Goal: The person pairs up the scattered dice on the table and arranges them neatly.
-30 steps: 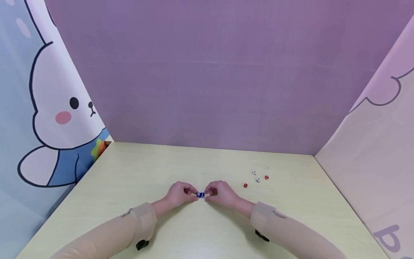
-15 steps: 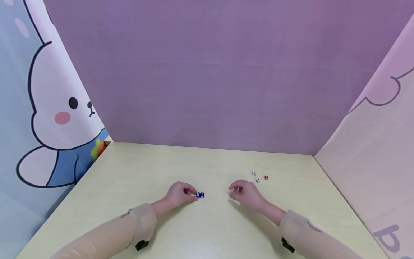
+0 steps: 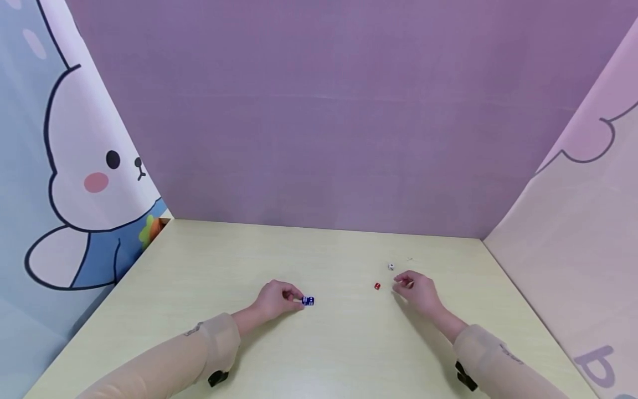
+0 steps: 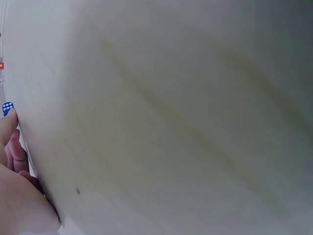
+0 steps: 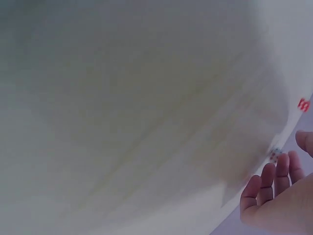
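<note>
Two blue dice (image 3: pixel 308 301) with white pips stand side by side on the table in the head view. My left hand (image 3: pixel 276 298) pinches the left one between thumb and index finger; a blue die (image 4: pixel 8 107) also shows past the thumb in the left wrist view. Farther right, my right hand (image 3: pixel 420 291) hovers with thumb and fingers apart and nothing between them. Left of it lies a red die (image 3: pixel 377 286), and beyond its fingertips a white die (image 3: pixel 391 266). In the right wrist view a white die (image 5: pixel 276 155) shows just behind the fingertips.
The pale wooden table (image 3: pixel 239 249) ends at a purple backdrop (image 3: pixel 319 122). Printed cloth panels stand on both sides, the left one with a white cartoon animal (image 3: pixel 99 138). A tiny pale mark (image 3: pixel 409 259) lies behind the right hand.
My right hand has left the blue dice and moved right to the red and white dice, now covering one white and one red die. The left hand has stayed at the blue dice.
</note>
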The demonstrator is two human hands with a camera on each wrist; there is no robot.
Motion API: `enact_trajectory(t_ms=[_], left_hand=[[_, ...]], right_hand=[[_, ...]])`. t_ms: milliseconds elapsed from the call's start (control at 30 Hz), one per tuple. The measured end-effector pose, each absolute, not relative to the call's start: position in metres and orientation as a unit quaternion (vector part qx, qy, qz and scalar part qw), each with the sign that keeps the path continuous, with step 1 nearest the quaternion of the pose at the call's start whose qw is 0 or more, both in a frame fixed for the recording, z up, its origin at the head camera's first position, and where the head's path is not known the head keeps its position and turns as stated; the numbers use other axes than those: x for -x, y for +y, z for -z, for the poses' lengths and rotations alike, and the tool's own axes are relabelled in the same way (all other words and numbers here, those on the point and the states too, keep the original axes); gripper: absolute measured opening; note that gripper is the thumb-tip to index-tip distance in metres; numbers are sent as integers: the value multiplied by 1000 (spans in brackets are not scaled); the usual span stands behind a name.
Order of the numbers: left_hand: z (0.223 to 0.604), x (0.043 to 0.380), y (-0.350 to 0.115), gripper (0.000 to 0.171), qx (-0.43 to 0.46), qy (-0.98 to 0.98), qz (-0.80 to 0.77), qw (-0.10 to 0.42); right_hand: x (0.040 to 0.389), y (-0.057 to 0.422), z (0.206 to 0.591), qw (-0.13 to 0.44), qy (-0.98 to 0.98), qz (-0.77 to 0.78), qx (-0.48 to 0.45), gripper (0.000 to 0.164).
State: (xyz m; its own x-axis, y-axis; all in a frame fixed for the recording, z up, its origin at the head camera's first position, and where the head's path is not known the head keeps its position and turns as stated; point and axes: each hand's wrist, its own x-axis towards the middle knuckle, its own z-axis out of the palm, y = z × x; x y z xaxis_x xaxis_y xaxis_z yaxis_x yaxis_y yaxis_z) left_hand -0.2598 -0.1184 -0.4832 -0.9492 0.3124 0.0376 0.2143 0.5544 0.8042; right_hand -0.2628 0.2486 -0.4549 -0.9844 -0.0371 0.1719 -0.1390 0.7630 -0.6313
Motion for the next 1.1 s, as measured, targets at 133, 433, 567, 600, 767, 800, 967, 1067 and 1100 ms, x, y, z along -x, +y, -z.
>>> enact_trajectory(t_ms=[133, 433, 567, 600, 767, 800, 967, 1067, 1100], left_hand=[[482, 259, -119, 15, -152, 880, -447, 55], [480, 258, -118, 15, -153, 879, -448, 52], [482, 258, -118, 15, -150, 878, -450, 55], [482, 258, -118, 15, -151, 878, -451, 55], [484, 259, -118, 15, -151, 877, -452, 55], [484, 259, -117, 15, -150, 877, -453, 56], [483, 259, -117, 15, -145, 877, -454, 57], [482, 259, -118, 15, -145, 878, -452, 57], [482, 259, -118, 16, -146, 878, -452, 56]], right_hand=[[271, 259, 459, 79, -941, -327, -29, 20], [283, 264, 464, 73, -950, -304, -20, 20], [286, 263, 465, 66, -956, -286, -17, 18], [286, 263, 465, 65, -957, -282, -17, 18], [287, 261, 466, 62, -957, -282, -20, 16], [287, 261, 466, 61, -957, -283, -22, 15], [284, 259, 466, 49, -954, -293, -27, 14], [281, 258, 466, 45, -953, -297, -28, 15], [280, 258, 466, 45, -953, -297, -31, 16]])
